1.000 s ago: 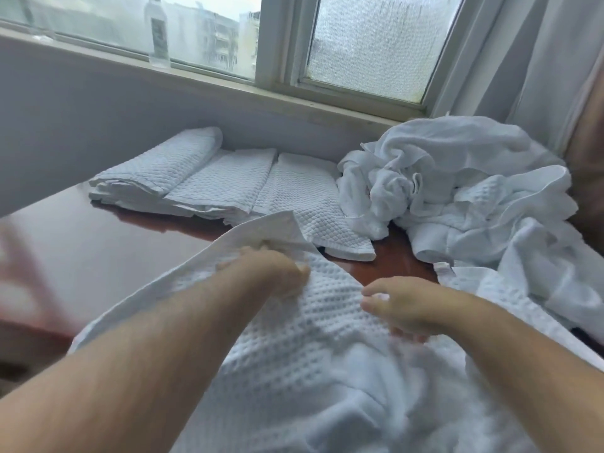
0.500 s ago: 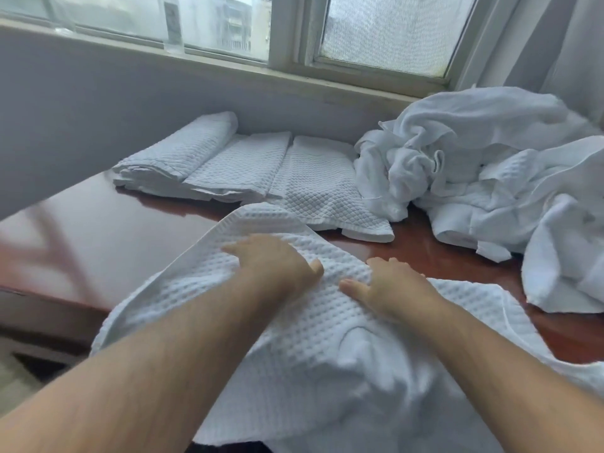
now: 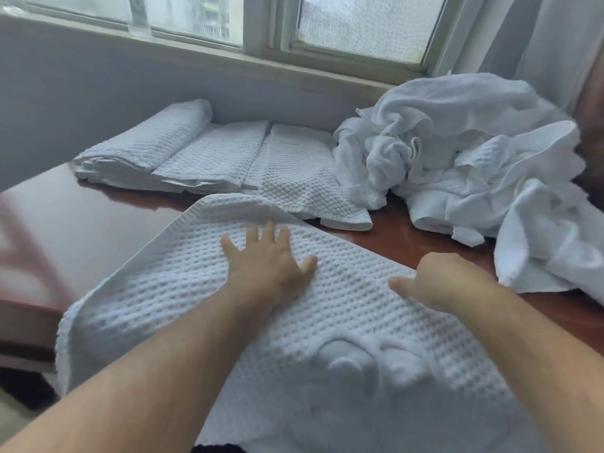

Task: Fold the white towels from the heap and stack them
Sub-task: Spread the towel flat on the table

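Reddish surface [image 3: 98, 223] by window [image 3: 359, 27]: waffle towel [image 3: 327, 322] under both hands; left hand [image 3: 268, 266] flat, fingers splayed, pressing; right hand [image 3: 441, 279] curled at towel edge, grip unclear. Smooth creases outward, align edges before folding.

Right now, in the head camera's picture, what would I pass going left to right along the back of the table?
A thick folded towel bundle → flatter folded towel → third folded towel → crumpled heap of white towels → curtain.
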Available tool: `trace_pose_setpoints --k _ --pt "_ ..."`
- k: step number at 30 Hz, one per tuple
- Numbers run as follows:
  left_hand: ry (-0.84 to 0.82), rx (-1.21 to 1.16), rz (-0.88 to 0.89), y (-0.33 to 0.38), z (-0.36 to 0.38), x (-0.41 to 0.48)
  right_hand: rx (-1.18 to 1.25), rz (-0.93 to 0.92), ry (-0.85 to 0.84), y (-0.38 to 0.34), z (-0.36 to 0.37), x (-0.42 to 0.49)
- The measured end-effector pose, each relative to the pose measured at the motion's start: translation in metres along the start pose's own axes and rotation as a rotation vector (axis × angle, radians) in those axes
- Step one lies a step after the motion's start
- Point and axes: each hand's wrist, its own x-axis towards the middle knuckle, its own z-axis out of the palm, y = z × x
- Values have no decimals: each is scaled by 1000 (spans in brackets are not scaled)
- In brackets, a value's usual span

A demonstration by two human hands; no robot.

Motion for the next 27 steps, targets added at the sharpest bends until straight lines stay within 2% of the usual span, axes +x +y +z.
trace_pose_setpoints --k 3,7,11,14,16,18,20,23,25,27 --pt "20 -29 -38 2 5 4 47 -10 47 -10 28 -17" --pt "8 -28 -49 2 5 2 221 162 -14 -29 59 -25" --pt "-4 -24 -145 0 4 -4 245 21 113 -31 69 -5" --pt "-14 -27 -255 -4 3 -12 208 -123 114 -38 62 23" --pt "118 -87 -197 -10 1 -15 195 -204 116 -48 56 42" --pt "284 -169 11 -13 2 -16 184 -266 134 -56 51 58" --pt "210 -167 143 -10 1 -16 207 -311 153 -59 47 66" --pt "-11 -38 97 -5 5 -12 397 -394 143 -47 41 60" --pt "-49 -6 58 -6 6 -6 396 -309 192 -28 45 50" --pt "-40 9 7 0 7 -3 296 -95 251 -4 53 37"
